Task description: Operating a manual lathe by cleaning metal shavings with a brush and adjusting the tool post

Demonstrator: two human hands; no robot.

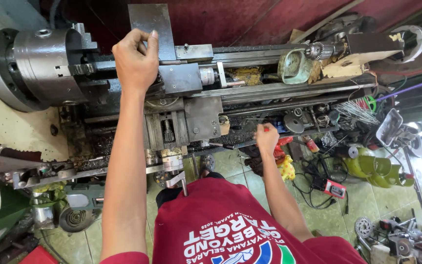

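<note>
Left hand (pixel 135 61) curls half-closed over the lathe (pixel 196 88) carriage at 11 o'clock; right hand (pixel 267 138) pinches a red tool (pixel 266 129) at 3 o'clock.

Left arm: stretched straight forward and up, bare to the sleeve.
Left hand (pixel 135 61): knuckles up, fingers (pixel 148 38) curled down in a closed grip.
Right arm: bent slightly, reaching lower and forward.
Right hand (pixel 267 138): closed in a loose fist.

Machine workshop, metal lathe (pixel 181 93), scattered tools
</note>
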